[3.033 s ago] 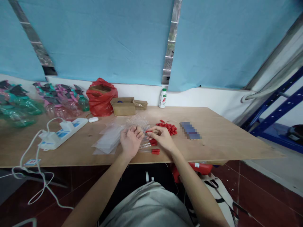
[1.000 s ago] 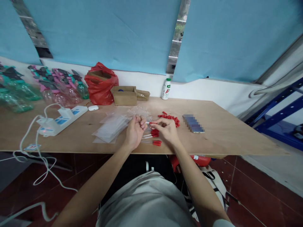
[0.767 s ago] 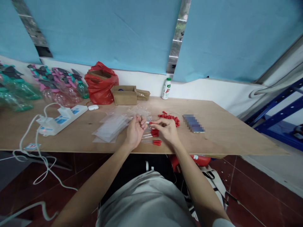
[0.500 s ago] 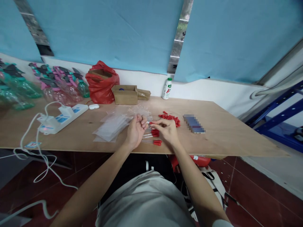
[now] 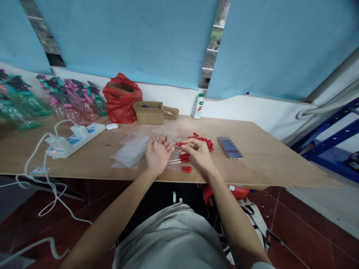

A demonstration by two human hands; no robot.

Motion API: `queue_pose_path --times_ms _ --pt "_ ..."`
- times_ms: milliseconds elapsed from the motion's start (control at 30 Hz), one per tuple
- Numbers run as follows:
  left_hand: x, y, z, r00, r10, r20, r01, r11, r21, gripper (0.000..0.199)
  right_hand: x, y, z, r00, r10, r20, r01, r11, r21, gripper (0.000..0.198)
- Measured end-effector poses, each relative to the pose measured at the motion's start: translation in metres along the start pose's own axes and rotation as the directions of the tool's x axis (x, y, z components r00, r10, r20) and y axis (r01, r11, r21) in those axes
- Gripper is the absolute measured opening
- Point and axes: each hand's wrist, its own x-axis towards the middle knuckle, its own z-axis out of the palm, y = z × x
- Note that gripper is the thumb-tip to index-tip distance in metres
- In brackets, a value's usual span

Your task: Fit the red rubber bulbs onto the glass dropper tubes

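Note:
My right hand [image 5: 198, 152] pinches a dropper by its red rubber bulb [image 5: 178, 144], just above the table. To its left, my left hand [image 5: 158, 153] is turned palm up with its fingers loosely bent and apart; nothing shows in its palm. The fingertips of both hands are close together around the bulb, and the dropper's glass part is hard to make out. Beneath and in front of the hands lie droppers with red bulbs [image 5: 185, 169] and a spread of clear glass tubes [image 5: 168, 131]. A pile of loose red bulbs [image 5: 208, 144] sits beyond my right hand.
Clear plastic bags [image 5: 130, 151] lie left of my hands. A phone [image 5: 231, 148] is on the right. Farther back stand a white bottle [image 5: 198, 106], a cardboard box [image 5: 149, 114], a red bag [image 5: 123, 101] and several spray bottles [image 5: 75, 108]. A power strip [image 5: 74, 141] with cables lies left.
My left hand has drawn slightly left and opened, showing more of its palm. The right hand stays close to its place with the red bulb between its fingers.

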Motion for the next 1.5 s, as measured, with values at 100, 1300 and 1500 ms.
queue_pose_path --times_ms 100,1300,1500 --pt "-0.001 0.001 0.001 1.000 -0.029 -0.010 0.029 1.000 -0.003 0.046 0.001 0.002 -0.001 1.000 0.020 -0.023 -0.019 1.000 0.020 0.038" --pt "0.001 -0.006 0.000 0.999 0.033 -0.028 -0.032 0.999 0.027 0.054 -0.001 0.014 -0.001 0.927 -0.368 -0.076 0.300 0.845 -0.443 0.023" --pt "0.002 -0.008 0.001 0.999 0.041 -0.023 -0.041 0.999 -0.020 0.053 -0.005 0.010 0.005 0.862 -0.501 -0.071 0.368 0.717 -0.593 0.018"
